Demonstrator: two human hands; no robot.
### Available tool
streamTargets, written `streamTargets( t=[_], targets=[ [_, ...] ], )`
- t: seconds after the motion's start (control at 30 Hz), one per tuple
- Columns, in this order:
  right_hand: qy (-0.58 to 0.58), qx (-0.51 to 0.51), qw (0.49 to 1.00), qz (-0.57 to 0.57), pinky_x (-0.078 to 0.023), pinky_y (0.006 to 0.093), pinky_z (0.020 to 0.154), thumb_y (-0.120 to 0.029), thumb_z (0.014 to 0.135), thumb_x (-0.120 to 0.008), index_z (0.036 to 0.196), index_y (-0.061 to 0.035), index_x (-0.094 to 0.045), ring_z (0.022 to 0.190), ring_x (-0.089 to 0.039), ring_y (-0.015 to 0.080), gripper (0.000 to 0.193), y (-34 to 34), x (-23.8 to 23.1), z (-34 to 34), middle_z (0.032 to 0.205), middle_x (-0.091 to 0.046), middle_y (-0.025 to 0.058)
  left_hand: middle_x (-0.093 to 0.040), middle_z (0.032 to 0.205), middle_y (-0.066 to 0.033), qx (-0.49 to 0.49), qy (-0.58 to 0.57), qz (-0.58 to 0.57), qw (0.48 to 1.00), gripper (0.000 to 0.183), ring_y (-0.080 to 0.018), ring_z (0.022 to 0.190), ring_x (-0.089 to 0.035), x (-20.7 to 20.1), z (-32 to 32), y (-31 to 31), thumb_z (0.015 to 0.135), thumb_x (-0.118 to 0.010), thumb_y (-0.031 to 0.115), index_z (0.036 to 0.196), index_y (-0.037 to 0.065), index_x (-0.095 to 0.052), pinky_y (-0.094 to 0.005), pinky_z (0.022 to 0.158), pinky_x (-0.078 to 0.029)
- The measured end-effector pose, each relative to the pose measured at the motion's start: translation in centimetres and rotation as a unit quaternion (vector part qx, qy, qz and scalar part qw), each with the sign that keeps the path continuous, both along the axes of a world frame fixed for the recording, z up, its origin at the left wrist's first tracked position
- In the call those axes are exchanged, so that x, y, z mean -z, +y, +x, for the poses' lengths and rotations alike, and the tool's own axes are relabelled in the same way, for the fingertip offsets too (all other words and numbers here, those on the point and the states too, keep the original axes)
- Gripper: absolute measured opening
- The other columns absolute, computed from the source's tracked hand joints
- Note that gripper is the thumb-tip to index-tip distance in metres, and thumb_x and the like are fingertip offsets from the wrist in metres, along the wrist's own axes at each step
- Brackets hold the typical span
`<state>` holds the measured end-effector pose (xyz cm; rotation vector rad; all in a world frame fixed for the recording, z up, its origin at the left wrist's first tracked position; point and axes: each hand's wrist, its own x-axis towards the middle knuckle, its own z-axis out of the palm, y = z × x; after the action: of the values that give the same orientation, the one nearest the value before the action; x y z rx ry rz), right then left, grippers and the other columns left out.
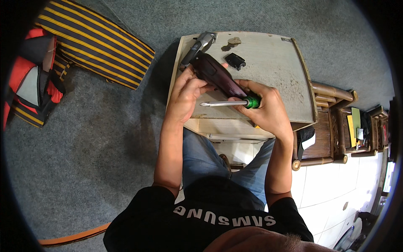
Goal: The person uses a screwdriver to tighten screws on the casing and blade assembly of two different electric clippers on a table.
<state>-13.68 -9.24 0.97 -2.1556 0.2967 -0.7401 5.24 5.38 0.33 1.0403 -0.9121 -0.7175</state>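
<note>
Between my hands, over the small wooden table, is a dark maroon hair clipper, tilted with its upper end to the far left. My left hand is closed around its upper left side, fingers partly hidden beneath it. My right hand grips its lower end and also holds a screwdriver with a green handle, its metal shaft pointing left across the clipper. Just beyond my left hand, a silver and black hair clipper lies on the tabletop. A small black plastic part sits beyond the maroon clipper.
A black-and-yellow striped cushion lies at the far left by a red and black bag. Bamboo furniture with papers stands to the right. Grey carpet covers the left floor; white tiles show right. The tabletop has a brown stain.
</note>
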Motion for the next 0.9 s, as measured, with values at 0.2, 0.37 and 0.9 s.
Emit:
streamTargets(
  t=[0.2, 0.37, 0.9],
  targets=[
    [-0.014, 0.006, 1.000, -0.019, -0.061, 0.0420, 0.083, -0.024, 0.080, -0.090, 0.122, 0.0019, -0.076, 0.093, -0.079, 0.0367, 0.052, -0.1, 0.3, 0.0, 0.102, -0.079, 0.0222, -0.068, 0.140, -0.0208, 0.025, 0.062, -0.012, 0.998, 0.050, -0.0281, 0.124, -0.070, 0.2, 0.7, -0.3, 0.103, -0.044, 0.018, 0.151, 0.004, -0.045, -0.0451, 0.107, -0.056],
    [0.000, 0.010, 1.000, -0.022, -0.060, 0.0397, 0.084, -0.023, 0.080, -0.091, 0.124, 0.0030, -0.075, 0.094, -0.079, 0.0325, 0.053, 0.0, 0.0, 0.0, 0.104, -0.080, 0.0224, -0.068, 0.139, -0.0205, 0.017, 0.075, -0.022, 0.997, 0.051, -0.0281, 0.126, -0.069, 0.6, 0.9, -0.5, 0.105, -0.046, 0.023, 0.152, 0.005, -0.042, -0.0463, 0.106, -0.057],
    [-0.011, 0.015, 1.000, -0.024, -0.061, 0.0415, 0.081, -0.026, 0.081, -0.091, 0.122, 0.0023, -0.076, 0.090, -0.080, 0.0349, 0.053, 0.0, 0.2, 0.0, 0.098, -0.079, 0.0230, -0.072, 0.132, -0.0269, -0.042, 0.013, 0.026, 0.999, 0.041, -0.0291, 0.119, -0.073, 0.2, 0.2, -0.7, 0.115, -0.045, 0.036, 0.144, 0.007, -0.051, -0.0466, 0.106, -0.056]
  ],
)
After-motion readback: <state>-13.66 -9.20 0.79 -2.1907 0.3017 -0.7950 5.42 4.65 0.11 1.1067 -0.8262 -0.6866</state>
